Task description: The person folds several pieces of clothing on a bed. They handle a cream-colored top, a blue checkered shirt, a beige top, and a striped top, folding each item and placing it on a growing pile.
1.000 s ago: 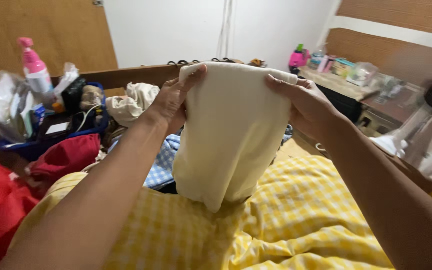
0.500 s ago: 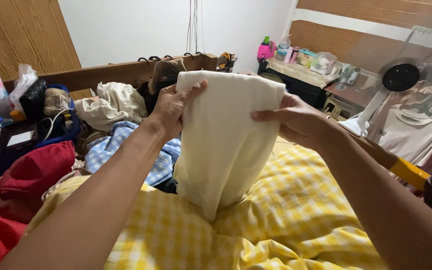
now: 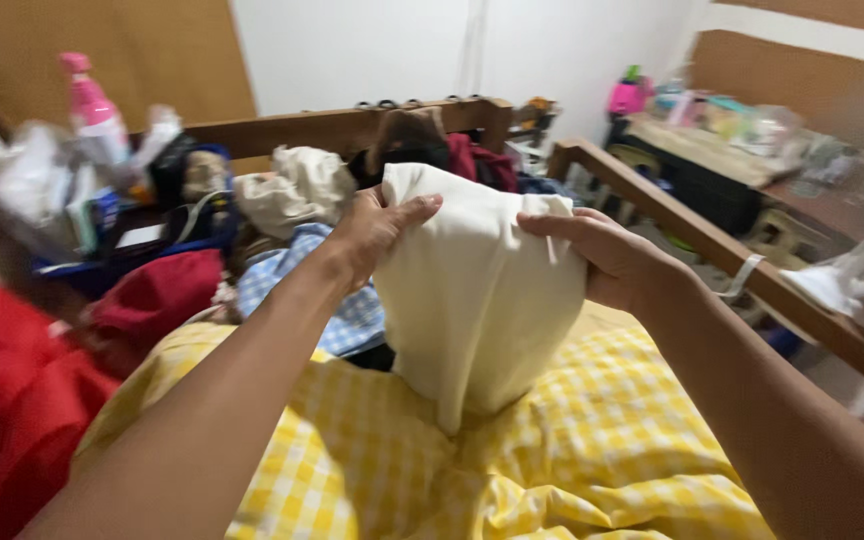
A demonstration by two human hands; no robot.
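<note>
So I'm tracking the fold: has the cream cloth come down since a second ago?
Yes. The cream cloth has dropped: its top edge topped the wooden bed rail earlier and now sits below it.

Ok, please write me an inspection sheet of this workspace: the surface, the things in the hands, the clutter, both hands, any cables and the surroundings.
Surface: a yellow checked cover, rumpled.
Job's things: a cream cloth, held up by its top edge, its lower end touching the cover.
Clutter: red fabric at the left; a blue checked cloth and a beige garment behind; a blue bin of small items with a pink spray bottle by it.
Grippers: left hand and right hand each pinch a top corner of the cloth.
Cables: a white cord in the bin.
Surroundings: a wooden bed rail, a cluttered side table, a white wall; blurred.
</note>
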